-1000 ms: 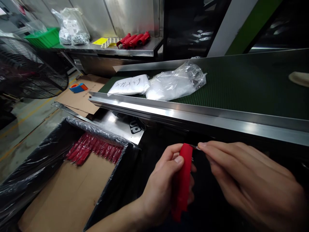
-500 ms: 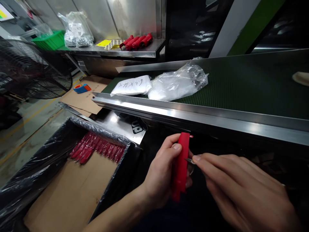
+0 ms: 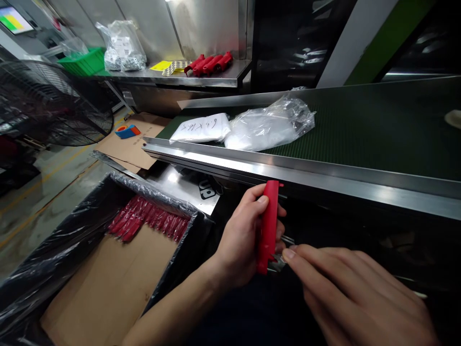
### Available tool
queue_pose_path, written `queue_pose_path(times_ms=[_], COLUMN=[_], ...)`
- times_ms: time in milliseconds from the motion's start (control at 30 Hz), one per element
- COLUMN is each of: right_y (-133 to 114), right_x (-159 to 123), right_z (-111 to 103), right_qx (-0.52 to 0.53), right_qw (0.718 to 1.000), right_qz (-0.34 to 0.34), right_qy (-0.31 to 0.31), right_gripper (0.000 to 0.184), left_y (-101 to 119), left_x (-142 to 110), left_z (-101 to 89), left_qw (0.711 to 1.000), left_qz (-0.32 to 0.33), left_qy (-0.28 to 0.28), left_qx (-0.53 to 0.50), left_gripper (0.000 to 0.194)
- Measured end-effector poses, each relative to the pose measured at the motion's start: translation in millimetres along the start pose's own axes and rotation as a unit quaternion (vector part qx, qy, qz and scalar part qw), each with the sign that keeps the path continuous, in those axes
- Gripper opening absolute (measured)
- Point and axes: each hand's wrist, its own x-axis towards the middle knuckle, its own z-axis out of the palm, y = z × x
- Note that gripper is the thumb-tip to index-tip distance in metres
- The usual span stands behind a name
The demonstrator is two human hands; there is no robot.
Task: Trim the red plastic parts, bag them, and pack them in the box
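Note:
My left hand (image 3: 239,235) is wrapped round a long red plastic part (image 3: 269,223), held upright with the thumb across its near face. Between the thumb and fingertips of my right hand (image 3: 345,283) is pinched a small thin metal blade (image 3: 278,262). The blade lies against or very close to the lower right edge of the red part; whether it touches I cannot tell. Thin shiny metal pieces show beside the left fingertips, too small to make out.
A black plastic-lined box (image 3: 196,221) at lower left holds bagged red parts (image 3: 144,216) on cardboard. Plastic bags (image 3: 270,122) lie on the green conveyor belt (image 3: 378,129). Several red parts (image 3: 209,65) sit on a steel shelf behind. A large fan (image 3: 54,101) stands left.
The blade in my right hand has moved down along the red part, from its middle to its lower end. My left hand has raised the red part slightly.

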Motion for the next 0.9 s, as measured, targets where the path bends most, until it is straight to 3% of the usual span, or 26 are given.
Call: queue_pose_path(times_ms=[233, 367, 533, 633, 700, 800, 900], right_y=[0, -4, 4, 19, 28, 33, 28], right_x=[-2, 9, 25, 29, 28, 19, 6], right_z=[-5, 0, 11, 10, 8, 3, -1], right_qx=[0.054, 0.109, 0.184, 0.185, 0.158, 0.169, 0.193], right_qw=[0.998, 0.978, 0.939, 0.915, 0.907, 0.897, 0.921], right_qz=[0.010, 0.140, 0.273, 0.328, 0.350, 0.374, 0.318], right_qy=[0.037, 0.107, 0.100, 0.142, 0.173, 0.167, 0.114], right_gripper=[0.041, 0.036, 0.046, 0.025, 0.014, 0.033, 0.041], left_y=[5, 1, -15, -21, -22, -20, -19], left_x=[6, 2, -14, -22, -25, -26, -24], left_z=[0.7, 2.8, -0.5, -5.7, -6.6, -3.5, 0.1], left_qw=[0.999, 1.000, 0.998, 0.987, 0.979, 0.979, 0.984], left_qz=[-0.005, -0.004, -0.047, -0.092, -0.103, -0.102, -0.084], left_qy=[0.016, 0.001, -0.025, -0.097, -0.117, -0.098, -0.072], left_qx=[-0.028, -0.016, 0.043, 0.095, 0.134, 0.145, 0.143], left_gripper=[0.024, 0.025, 0.037, 0.052, 0.049, 0.037, 0.039])
